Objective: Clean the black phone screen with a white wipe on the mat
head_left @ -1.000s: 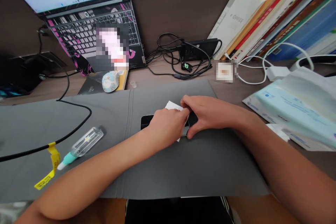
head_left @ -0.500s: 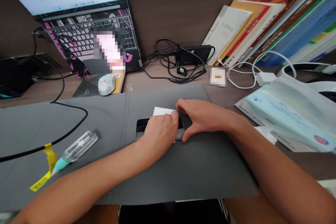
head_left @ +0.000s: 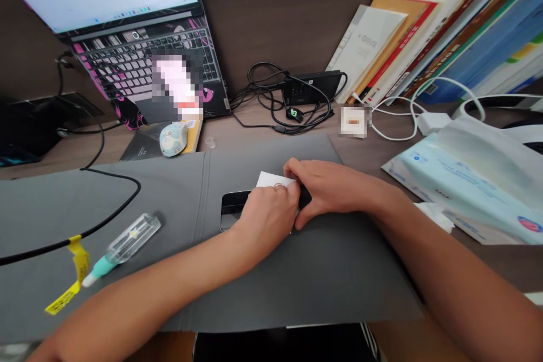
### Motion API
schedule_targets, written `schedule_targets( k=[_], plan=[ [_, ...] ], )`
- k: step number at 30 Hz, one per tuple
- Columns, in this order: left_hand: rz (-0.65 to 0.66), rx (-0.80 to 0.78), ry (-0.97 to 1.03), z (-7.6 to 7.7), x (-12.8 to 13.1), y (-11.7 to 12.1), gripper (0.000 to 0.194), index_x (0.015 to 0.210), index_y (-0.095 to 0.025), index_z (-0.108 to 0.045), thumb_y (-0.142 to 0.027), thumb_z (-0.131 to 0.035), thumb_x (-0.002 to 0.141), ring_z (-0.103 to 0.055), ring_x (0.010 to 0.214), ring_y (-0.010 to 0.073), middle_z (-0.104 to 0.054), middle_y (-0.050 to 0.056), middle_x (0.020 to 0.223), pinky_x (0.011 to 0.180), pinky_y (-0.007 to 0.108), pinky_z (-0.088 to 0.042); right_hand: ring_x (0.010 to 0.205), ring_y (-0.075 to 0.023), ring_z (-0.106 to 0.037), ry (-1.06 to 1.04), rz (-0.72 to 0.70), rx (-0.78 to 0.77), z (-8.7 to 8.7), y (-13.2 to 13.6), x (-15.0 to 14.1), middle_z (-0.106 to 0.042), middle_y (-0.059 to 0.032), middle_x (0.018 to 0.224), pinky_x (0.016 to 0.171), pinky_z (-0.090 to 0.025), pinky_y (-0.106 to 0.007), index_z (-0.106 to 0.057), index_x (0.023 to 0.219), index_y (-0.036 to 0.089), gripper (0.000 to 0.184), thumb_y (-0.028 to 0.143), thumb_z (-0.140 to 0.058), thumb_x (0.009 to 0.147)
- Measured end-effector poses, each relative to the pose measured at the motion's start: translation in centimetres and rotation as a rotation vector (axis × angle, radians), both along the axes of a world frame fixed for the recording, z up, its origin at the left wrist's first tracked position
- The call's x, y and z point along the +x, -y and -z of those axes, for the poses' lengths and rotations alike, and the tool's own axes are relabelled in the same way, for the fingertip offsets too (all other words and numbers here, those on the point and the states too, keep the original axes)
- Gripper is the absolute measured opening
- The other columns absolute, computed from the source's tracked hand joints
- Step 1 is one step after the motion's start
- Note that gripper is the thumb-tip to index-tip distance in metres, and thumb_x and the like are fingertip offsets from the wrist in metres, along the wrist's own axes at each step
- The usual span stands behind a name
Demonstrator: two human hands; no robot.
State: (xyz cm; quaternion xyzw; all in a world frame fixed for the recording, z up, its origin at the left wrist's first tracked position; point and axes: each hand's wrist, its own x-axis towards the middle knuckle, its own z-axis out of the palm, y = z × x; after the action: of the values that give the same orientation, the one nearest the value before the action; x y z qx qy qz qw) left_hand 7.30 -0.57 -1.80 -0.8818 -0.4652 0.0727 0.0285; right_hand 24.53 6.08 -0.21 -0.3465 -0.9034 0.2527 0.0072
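A dark-screened smartphone [head_left: 231,210] lies flat and lengthwise on the grey desk mat [head_left: 271,288]. My left hand [head_left: 269,209] is closed on a folded white tissue [head_left: 270,179] and presses it against the screen toward the phone's right half; much of the tissue is hidden under the fingers. Around the phone's right end, my right hand [head_left: 324,185] grips the long edges between thumb and fingers. The two hands are side by side, nearly touching. To the left on the mat lies a clear bottle [head_left: 133,237] with a teal and white top.
An open laptop [head_left: 139,51] stands at the back left, a patterned mouse [head_left: 173,138] before it. Tangled black cables and a power adapter [head_left: 314,87] sit behind the mat. Leaning books [head_left: 369,39] and a light-blue wipes pack [head_left: 458,181] are on the right. A black cable [head_left: 114,212] crosses the mat's left.
My left hand with the tissue slid left along the phone screen, then back right toward my right hand. My right hand stayed at the phone's end. The camera view shifted slightly.
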Motion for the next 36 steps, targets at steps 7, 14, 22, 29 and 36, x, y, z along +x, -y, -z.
schedule_targets(
  k=[7, 14, 22, 29, 36],
  plan=[
    [-0.105, -0.007, -0.049, -0.6, -0.9, 0.1, 0.018, 0.108, -0.01, -0.064, -0.009, -0.05, 0.097, -0.071, 0.069, 0.0212, -0.071, 0.011, 0.082, 0.052, 0.025, -0.04, 0.082, -0.0259, -0.062, -0.007, 0.007, -0.009, -0.3, 0.0, -0.2, -0.064, -0.0054, 0.097, 0.066, -0.038, -0.031, -0.045, 0.1, 0.024, 0.07, 0.067, -0.086, 0.063],
    [-0.172, -0.05, -0.112, -1.4, -2.2, 0.2, 0.015, 0.103, -0.011, -0.063, -0.008, -0.049, 0.098, -0.069, 0.064, 0.0191, -0.068, 0.008, 0.071, 0.052, 0.022, -0.039, 0.077, -0.0242, -0.059, 0.018, -0.003, 0.007, -0.1, -0.2, -0.2, -0.064, -0.0051, 0.097, 0.064, -0.036, -0.031, -0.046, 0.095, 0.024, 0.071, 0.069, -0.088, 0.06],
    [-0.111, -0.079, -0.111, -0.9, -2.2, 0.0, 0.025, 0.1, -0.009, -0.063, 0.003, -0.042, 0.092, -0.073, 0.073, 0.0228, -0.071, 0.014, 0.092, 0.051, 0.025, -0.038, 0.078, -0.0244, -0.06, 0.024, 0.003, 0.006, -0.1, -0.2, -0.1, -0.066, -0.0063, 0.1, 0.064, -0.035, -0.031, -0.051, 0.099, 0.023, 0.07, 0.072, -0.085, 0.061],
    [-0.072, -0.132, -0.046, -1.3, -2.8, -0.8, 0.022, 0.112, -0.012, -0.061, -0.007, -0.043, 0.099, -0.073, 0.079, 0.0238, -0.071, 0.012, 0.092, 0.06, 0.027, -0.044, 0.084, -0.0266, -0.061, 0.013, -0.022, 0.015, 0.1, -0.4, -0.1, -0.066, -0.0067, 0.103, 0.067, -0.037, -0.032, -0.054, 0.102, 0.023, 0.071, 0.073, -0.084, 0.062],
    [0.052, -0.251, 0.056, -2.9, -4.4, -1.9, 0.018, 0.107, -0.018, -0.064, -0.019, -0.047, 0.103, -0.07, 0.084, 0.0232, -0.07, 0.007, 0.093, 0.063, 0.03, -0.046, 0.083, -0.0261, -0.059, 0.005, -0.052, 0.009, 0.2, -0.4, 0.1, -0.064, -0.0046, 0.1, 0.066, -0.036, -0.032, -0.055, 0.101, 0.023, 0.068, 0.074, -0.083, 0.064]
  ],
)
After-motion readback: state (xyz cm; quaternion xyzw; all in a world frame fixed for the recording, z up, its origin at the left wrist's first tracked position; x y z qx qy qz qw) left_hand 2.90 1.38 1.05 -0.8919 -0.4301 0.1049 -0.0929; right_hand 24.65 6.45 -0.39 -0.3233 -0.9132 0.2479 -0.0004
